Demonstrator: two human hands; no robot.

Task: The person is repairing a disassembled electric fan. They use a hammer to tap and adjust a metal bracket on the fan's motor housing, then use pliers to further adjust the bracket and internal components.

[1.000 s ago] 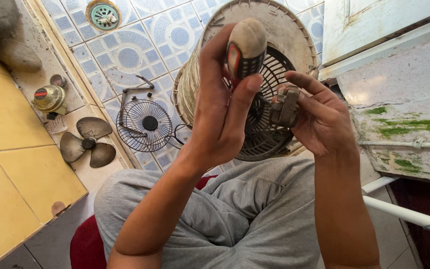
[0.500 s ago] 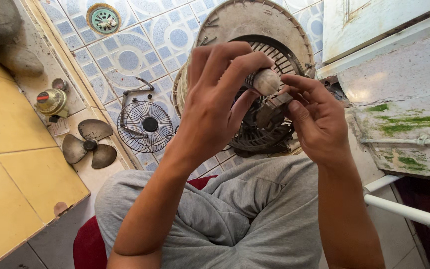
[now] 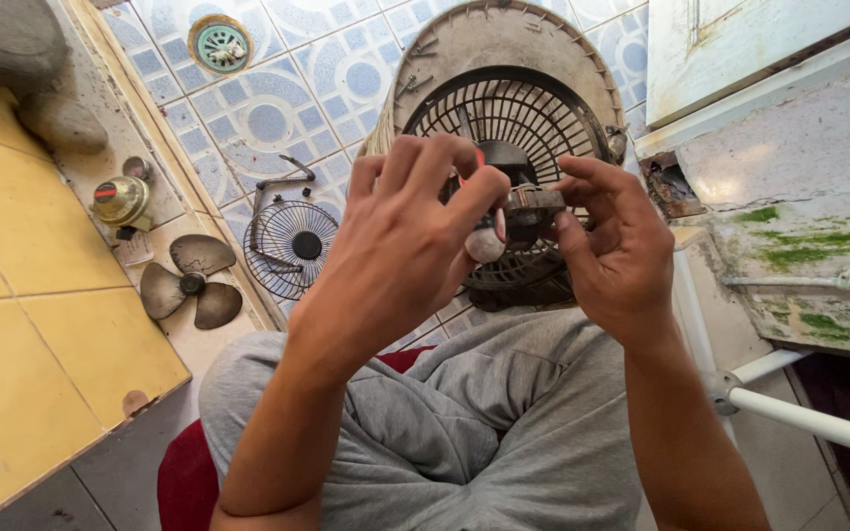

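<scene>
Two hands: we hold both up over our lap, close together, in front of the fan housing (image 3: pixel 504 59).
Left hand (image 3: pixel 400 246): our fingers (image 3: pixel 425 162) are curled shut round a tool with a rounded pale handle (image 3: pixel 485 244); only the handle end and a bit of red near the fingertips show, so we cannot tell what kind of tool it is.
Right hand (image 3: pixel 617 251): our thumb and fingertips pinch a small metal motor part (image 3: pixel 533 204) from its right side, the hand closed on it, not spread.
Motor part: held in the air between the two hands, just in front of the black grille (image 3: pixel 543 108) of the housing, touching or nearly touching the tool; the contact point is hidden behind our left fingers.
Fan housing: round, dusty beige rim with a black ribbed grille inside, standing tilted on the tiled floor (image 3: pixel 277 108) beyond our knees.
Wire guard (image 3: pixel 292 246): a loose round fan guard lying flat on the floor, left of our left arm, well apart from the hands.
Fan blade (image 3: pixel 192 280): three dark blades, lying just left of the wire guard beside the yellow step (image 3: pixel 22 324).
Small brass-coloured piece (image 3: pixel 120 200): lies above the blade, near the step edge.
Floor drain (image 3: pixel 221 44): round green cover, far up the floor.
Lap: grey shorts (image 3: pixel 484 423), with a red seat (image 3: pixel 184 482) showing under them.
White tube frame (image 3: pixel 799 413): at our right, beside the mossy wall (image 3: pixel 809 206).
</scene>
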